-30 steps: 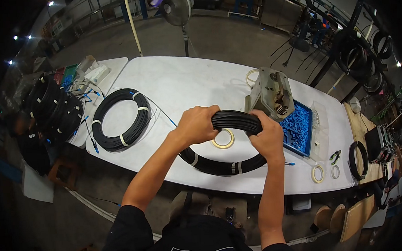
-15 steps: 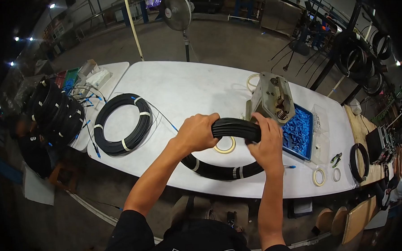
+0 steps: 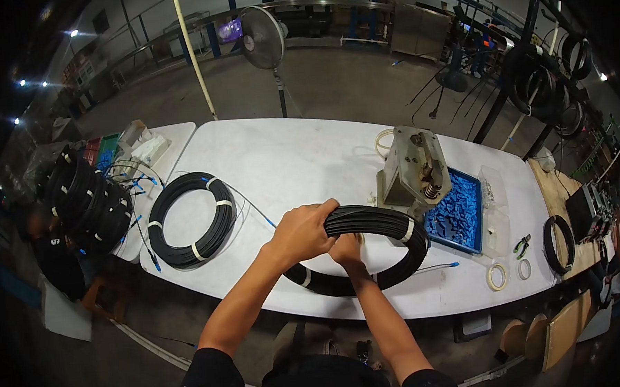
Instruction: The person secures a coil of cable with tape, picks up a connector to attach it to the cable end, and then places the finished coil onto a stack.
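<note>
A coil of black cable (image 3: 400, 272) is held tilted above the white table, its near side low and its far side raised. My left hand (image 3: 303, 232) is closed around the coil's upper left part. My right hand (image 3: 347, 248) reaches inside the ring, below the raised part and beside my left hand. Its fingers are mostly hidden; a sliver of a cream tape roll (image 3: 360, 238) shows at its edge. White bands (image 3: 409, 229) wrap the coil. A cable end with a blue tip (image 3: 453, 265) sticks out to the right.
Another banded black coil (image 3: 191, 221) lies left on the table (image 3: 267, 154). A metal machine (image 3: 416, 168) stands behind the held coil, next to a blue tray (image 3: 456, 211) of small blue parts. Pliers (image 3: 522, 246) and a tape roll (image 3: 497, 276) lie right. Stacked coils (image 3: 82, 196) stand far left.
My right hand has let go of the coil's right side and moved left into the ring, over the tape roll. My left hand still grips the coil. The view has shifted upward.
</note>
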Available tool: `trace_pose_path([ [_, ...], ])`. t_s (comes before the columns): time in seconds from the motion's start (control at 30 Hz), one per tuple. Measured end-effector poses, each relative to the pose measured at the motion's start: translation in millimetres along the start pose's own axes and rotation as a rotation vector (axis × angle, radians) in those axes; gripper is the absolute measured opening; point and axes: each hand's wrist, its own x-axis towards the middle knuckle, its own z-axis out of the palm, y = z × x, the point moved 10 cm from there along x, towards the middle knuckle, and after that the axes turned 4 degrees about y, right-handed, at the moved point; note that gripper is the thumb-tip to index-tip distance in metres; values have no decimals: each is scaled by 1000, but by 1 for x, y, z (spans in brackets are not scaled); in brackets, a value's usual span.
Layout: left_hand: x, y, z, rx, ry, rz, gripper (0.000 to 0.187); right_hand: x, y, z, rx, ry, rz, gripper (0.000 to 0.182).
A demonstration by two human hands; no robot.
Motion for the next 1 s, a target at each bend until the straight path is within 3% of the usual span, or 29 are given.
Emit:
trace_pose_path([
  [0.1,1,2,0,-27,-5,19,39,-7,18,17,-47,-17,171,44],
  [0.17,1,4,-2,-39,-8,34,48,-12,25,18,-95,14,164,34],
  [0.23,1,9,-5,-61,-18,44,54,-23,38,22,271,-36,297,19],
  [0.27,3,11,-6,-78,-26,62,60,-24,35,8,193,24,201,9],
  [0.4,14,6,2,-36,-26,74,61,-21,-10,-80,461,109,391,14],
  [0.63,29,5,13,-118,-158,31,67,-2,-64,-166,872,191,252,13],
  [0.7,30,5,13,-162,-196,26,72,5,-66,-172,921,167,249,9],
  [0.8,28,7,12,-217,-232,90,77,5,-51,-167,909,139,454,13],
  [1.0,26,22,15,-202,-251,163,84,15,-65,-167,974,189,446,15],
])
